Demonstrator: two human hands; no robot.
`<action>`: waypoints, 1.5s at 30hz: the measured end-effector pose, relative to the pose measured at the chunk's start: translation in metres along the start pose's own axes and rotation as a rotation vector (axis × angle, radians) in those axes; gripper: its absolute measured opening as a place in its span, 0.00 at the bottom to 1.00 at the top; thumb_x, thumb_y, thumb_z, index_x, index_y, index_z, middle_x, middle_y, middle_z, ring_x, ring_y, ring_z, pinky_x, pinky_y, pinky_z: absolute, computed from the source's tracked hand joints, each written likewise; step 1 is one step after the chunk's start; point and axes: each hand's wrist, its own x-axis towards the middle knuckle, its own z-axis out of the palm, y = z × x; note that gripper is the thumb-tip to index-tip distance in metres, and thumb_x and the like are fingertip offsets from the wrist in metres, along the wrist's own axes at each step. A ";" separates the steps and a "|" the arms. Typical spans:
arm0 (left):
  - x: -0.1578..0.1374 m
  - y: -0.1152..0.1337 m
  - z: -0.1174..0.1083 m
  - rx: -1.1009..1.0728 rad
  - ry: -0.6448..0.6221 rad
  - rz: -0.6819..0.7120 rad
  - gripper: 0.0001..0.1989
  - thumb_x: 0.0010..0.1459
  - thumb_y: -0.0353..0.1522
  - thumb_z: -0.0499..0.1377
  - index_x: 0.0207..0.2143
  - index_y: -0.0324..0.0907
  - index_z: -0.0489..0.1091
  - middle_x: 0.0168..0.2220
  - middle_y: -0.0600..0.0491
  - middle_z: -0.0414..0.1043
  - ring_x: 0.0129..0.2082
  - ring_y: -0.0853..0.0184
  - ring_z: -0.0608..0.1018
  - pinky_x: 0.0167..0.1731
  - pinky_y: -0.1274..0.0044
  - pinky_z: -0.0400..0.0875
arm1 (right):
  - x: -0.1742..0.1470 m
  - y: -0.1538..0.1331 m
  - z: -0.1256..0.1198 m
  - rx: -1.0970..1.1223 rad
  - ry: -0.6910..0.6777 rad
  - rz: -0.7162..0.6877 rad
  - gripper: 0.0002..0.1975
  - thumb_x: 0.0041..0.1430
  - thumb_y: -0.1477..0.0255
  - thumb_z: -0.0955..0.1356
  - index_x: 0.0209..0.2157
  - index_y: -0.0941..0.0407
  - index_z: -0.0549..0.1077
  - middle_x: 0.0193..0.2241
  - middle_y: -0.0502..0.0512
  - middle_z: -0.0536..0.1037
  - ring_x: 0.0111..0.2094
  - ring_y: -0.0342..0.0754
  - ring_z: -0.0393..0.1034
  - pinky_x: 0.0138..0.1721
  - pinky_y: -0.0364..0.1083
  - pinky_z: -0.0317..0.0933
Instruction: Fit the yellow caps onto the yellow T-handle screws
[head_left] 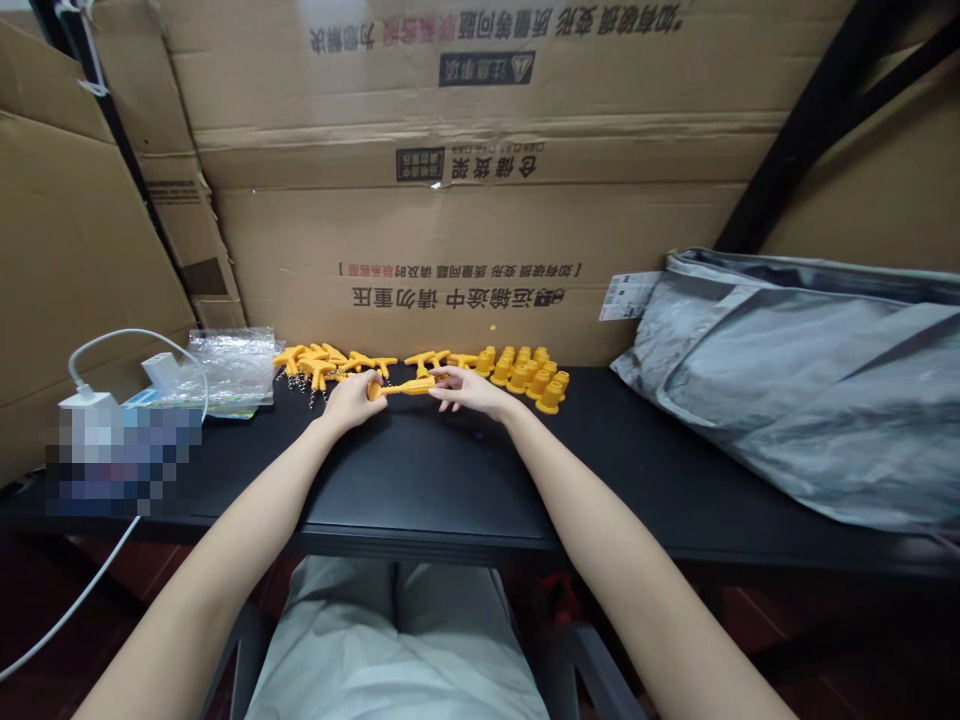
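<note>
Both my hands meet above the middle of the black table, at a yellow plastic corkscrew part point(417, 386) lying level between them. My left hand point(351, 400) is closed on its rounded left end, where a thin ribbed stem shows. At the thicker right end, my right hand point(474, 391) grips with thumb and fingertips, the other fingers loosely curled. Whether this is one piece or two joined pieces I cannot tell. Behind my left hand lies a pile of yellow corkscrew handles point(318, 369) with metal spirals. More yellow handles point(424, 362) lie just behind my fingers.
Several yellow cup-shaped pieces point(537, 380) stand in rows right of my right hand. A grey fabric bag point(795, 400) fills the table's right side. Clear plastic packaging point(234, 362) and a white charger with cable point(88, 415) are at left. Cardboard point(480, 230) walls the back.
</note>
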 end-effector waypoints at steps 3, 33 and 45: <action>0.000 -0.001 0.000 0.005 -0.005 0.002 0.13 0.49 0.34 0.57 0.39 0.43 0.70 0.30 0.53 0.72 0.30 0.65 0.73 0.30 0.76 0.63 | 0.003 0.005 -0.003 0.002 0.013 -0.047 0.22 0.52 0.68 0.73 0.49 0.57 0.70 0.39 0.56 0.78 0.25 0.39 0.72 0.24 0.37 0.64; -0.001 -0.002 0.002 0.008 -0.030 0.050 0.14 0.51 0.40 0.58 0.39 0.45 0.67 0.32 0.53 0.72 0.34 0.64 0.75 0.31 0.76 0.63 | -0.001 -0.001 0.003 0.022 -0.032 0.000 0.17 0.57 0.60 0.69 0.36 0.61 0.73 0.27 0.55 0.79 0.21 0.39 0.70 0.21 0.37 0.61; 0.000 -0.004 0.002 0.012 -0.038 0.031 0.15 0.51 0.41 0.58 0.40 0.45 0.68 0.32 0.53 0.72 0.34 0.64 0.75 0.31 0.76 0.64 | 0.000 -0.007 0.013 0.007 0.043 0.070 0.21 0.59 0.55 0.65 0.28 0.60 0.70 0.23 0.55 0.77 0.17 0.38 0.68 0.17 0.36 0.58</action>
